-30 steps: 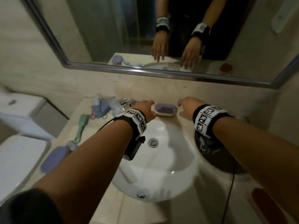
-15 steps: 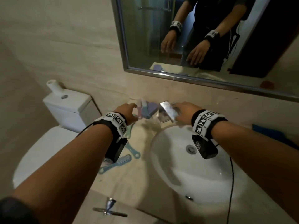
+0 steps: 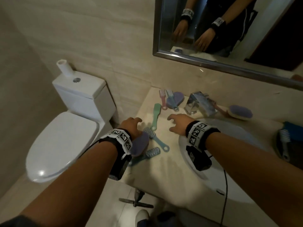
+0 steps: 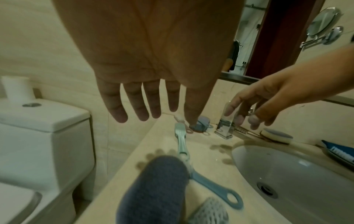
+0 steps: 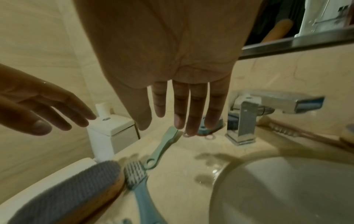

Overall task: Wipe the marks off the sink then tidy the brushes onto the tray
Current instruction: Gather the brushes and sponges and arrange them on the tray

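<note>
My left hand [image 3: 135, 122] hovers open over the counter left of the white sink [image 3: 232, 182], above a purple pad brush [image 3: 139, 145] and a blue bristle brush [image 3: 156, 139]. In the left wrist view its fingers [image 4: 141, 110] are spread and hold nothing. My right hand [image 3: 171, 124] hangs open beside it, near a green brush [image 3: 156, 114], fingers [image 5: 191, 119] straight and empty. More brushes [image 3: 172, 99] lie at the back. Right of the faucet lies a wooden-handled pad brush [image 3: 240, 112]. A dark tray [image 3: 277, 145] at the far right holds a white-bristled brush [image 3: 284, 136].
A chrome faucet [image 3: 199, 103] stands behind the sink. A white toilet [image 3: 65, 141] sits left of the counter edge, with a paper roll [image 3: 64, 68] on its tank. The mirror [image 3: 229, 28] hangs above. A metal valve [image 3: 136, 202] shows below the counter.
Both hands have moved left from the faucet to above the loose brushes on the counter. The head view has swung left and down, and the toilet now shows.
</note>
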`<state>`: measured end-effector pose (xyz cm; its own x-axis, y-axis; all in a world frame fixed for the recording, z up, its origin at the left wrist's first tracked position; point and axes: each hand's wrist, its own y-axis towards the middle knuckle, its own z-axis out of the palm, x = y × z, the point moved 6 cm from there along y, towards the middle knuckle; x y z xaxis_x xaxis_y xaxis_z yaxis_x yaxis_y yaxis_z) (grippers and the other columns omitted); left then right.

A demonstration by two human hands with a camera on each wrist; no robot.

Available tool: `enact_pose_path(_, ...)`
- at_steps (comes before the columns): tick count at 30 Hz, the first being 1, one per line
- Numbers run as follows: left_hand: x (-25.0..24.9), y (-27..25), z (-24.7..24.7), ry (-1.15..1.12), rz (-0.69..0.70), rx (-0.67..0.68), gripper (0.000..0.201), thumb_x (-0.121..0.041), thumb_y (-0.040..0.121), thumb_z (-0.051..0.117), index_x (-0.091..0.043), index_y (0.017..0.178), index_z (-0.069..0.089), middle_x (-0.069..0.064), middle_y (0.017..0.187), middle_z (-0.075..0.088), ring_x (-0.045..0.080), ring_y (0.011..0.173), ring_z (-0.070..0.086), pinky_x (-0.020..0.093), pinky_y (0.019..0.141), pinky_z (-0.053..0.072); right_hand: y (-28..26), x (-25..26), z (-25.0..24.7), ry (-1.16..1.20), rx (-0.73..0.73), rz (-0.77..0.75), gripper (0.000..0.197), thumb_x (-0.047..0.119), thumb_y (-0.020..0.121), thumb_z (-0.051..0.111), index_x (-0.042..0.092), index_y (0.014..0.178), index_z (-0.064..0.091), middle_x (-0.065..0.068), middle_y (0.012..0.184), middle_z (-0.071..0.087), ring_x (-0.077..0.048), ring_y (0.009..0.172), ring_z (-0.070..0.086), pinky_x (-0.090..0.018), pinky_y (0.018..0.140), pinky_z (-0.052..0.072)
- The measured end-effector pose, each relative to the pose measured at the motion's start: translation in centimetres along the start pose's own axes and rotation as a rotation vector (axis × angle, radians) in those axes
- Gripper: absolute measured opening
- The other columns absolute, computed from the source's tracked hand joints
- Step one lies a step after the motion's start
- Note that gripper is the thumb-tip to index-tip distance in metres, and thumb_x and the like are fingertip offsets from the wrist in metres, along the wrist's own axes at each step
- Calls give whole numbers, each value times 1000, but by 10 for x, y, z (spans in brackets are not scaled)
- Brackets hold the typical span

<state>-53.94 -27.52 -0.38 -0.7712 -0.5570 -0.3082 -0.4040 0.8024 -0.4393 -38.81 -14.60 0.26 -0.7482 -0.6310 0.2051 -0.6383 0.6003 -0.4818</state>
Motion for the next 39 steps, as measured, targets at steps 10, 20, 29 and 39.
enact_pose_path(10, -15, -17, 89, -99, 198, 94, 42, -19, 89, 58, -12, 130, 51, 8, 136, 49, 25, 127, 43, 25, 105, 27, 34, 9, 77, 61, 113, -42, 46, 24, 86, 59, 22, 130, 45, -8, 126, 54, -27, 112, 53, -37, 95, 46)
enact_pose_path(20, -39, -17, 127, 149, 279, 28, 53, -15, 96, 42, -24, 147, 28, 4, 152, 30, 25, 137, 33, 38, 109, 31, 39, -1, 114, 140, 12, -92, 28, 16, 83, 61, 20, 110, 55, -10, 109, 53, -28, 99, 54, -35, 83, 47)
enact_pose_path(29, -41, -5, 128, 293, 188, -13, 39, -20, 98, 37, -19, 137, 35, 9, 134, 44, 29, 120, 46, 39, 101, 32, 28, -31, 111, 77, 32, -9, 23, 11, 85, 57, 20, 106, 54, -7, 106, 61, -26, 91, 59, -33, 75, 49)
enact_pose_path(39, -36, -10, 132, 101, 223, -38, 56, -27, 87, 56, -20, 137, 34, 8, 124, 46, 29, 108, 46, 39, 87, 44, 48, 12, 106, 210, -109, -90, 42, 32, 84, 62, 20, 122, 49, -6, 121, 51, -26, 108, 53, -37, 90, 47)
